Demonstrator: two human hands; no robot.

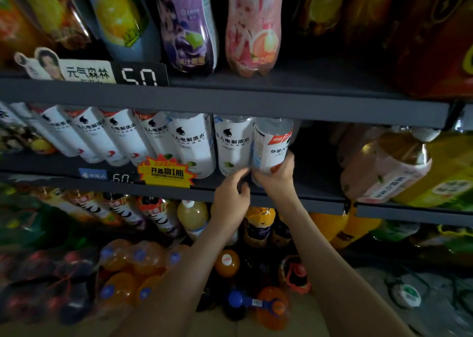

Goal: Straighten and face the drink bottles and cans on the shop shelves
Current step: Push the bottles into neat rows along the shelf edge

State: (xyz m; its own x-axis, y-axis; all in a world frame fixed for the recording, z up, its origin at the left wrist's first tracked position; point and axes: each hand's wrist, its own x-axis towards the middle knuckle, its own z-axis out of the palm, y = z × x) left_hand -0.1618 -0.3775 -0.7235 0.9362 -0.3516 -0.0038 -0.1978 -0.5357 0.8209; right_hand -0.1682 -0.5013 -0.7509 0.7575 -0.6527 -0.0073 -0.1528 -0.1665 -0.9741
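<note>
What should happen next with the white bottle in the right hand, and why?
Probably twist the end bottle in the grip of the right hand until its label faces out. Its text is turned aside and cut off, while the neighbouring bottle shows its full front.

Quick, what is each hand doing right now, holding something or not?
Left hand: open, fingers loosely curled, holding nothing.
Right hand: gripping the base of the white-labelled bottle.

The shelf edge (pixel 256 101) hides the caps of the white-labelled bottles (pixel 190 144), and the bottom-left bottles (pixel 38 280) are blurred.
</note>
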